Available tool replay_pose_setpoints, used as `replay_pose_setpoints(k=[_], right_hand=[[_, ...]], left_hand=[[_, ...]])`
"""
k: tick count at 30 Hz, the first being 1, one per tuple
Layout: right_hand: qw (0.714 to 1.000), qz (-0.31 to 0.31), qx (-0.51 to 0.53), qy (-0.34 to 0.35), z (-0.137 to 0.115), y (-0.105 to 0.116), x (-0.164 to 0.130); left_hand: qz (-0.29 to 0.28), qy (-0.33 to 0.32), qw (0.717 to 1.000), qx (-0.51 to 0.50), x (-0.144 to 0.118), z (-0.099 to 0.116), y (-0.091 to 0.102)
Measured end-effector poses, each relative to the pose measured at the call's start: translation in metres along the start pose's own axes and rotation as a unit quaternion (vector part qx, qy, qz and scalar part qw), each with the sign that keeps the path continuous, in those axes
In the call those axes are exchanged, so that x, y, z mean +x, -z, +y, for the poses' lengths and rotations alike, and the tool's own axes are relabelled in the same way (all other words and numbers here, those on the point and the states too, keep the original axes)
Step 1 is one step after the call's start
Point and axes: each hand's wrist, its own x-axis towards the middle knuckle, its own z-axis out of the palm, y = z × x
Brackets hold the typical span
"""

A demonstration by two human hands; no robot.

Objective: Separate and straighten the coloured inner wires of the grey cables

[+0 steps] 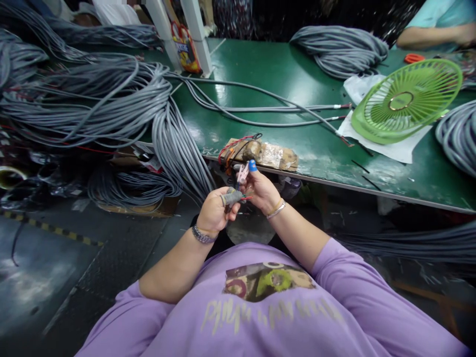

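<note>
My left hand [214, 210] is closed in front of my body, a worn grey cover over its thumb. Thin red and green wires [247, 198] stick out past that thumb, pinched in the fingers; the rest of their cable is hidden by the hand. Facing it, my right hand [263, 192] wears a blue finger cot on the thumb. Its fingers are closed on a small pale pink piece [243, 173], whose kind I cannot make out. Just beyond the hands, a taped cardboard strip [273, 155] with a lump and red and black wires lies on the table edge.
A big heap of grey cables [111, 104] hangs over the green table [256, 62] at left. Several loose cable ends reach across the middle. A green fan [405, 101] stands at right, with a cable coil [340, 49] behind it. A co-worker's arm [431, 37] shows at far right.
</note>
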Motion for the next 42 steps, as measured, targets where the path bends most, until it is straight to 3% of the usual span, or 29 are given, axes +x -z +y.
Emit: replay_pose_setpoints(k=[6, 19, 31, 38, 42], right_hand=[[0.999, 0.023, 0.036, -0.003, 0.003, -0.001, 0.003], [0.996, -0.039, 0.053, -0.060, -0.003, 0.003, -0.009], [0.996, -0.036, -0.040, 0.068, 0.007, 0.009, 0.001], [0.999, -0.040, 0.003, -0.012, 0.004, 0.005, 0.008], [0.999, -0.023, 0.038, 0.002, 0.006, 0.003, 0.012]], left_hand=[[0.003, 0.004, 1.000, -0.011, 0.004, -0.004, -0.002], [0.036, -0.054, 0.998, -0.020, -0.017, -0.008, -0.007], [0.057, -0.073, 0.994, -0.065, -0.008, -0.003, -0.013], [0.059, -0.050, 0.994, -0.072, -0.004, -0.006, -0.015], [0.059, -0.049, 0.994, -0.074, -0.003, -0.009, -0.014]])
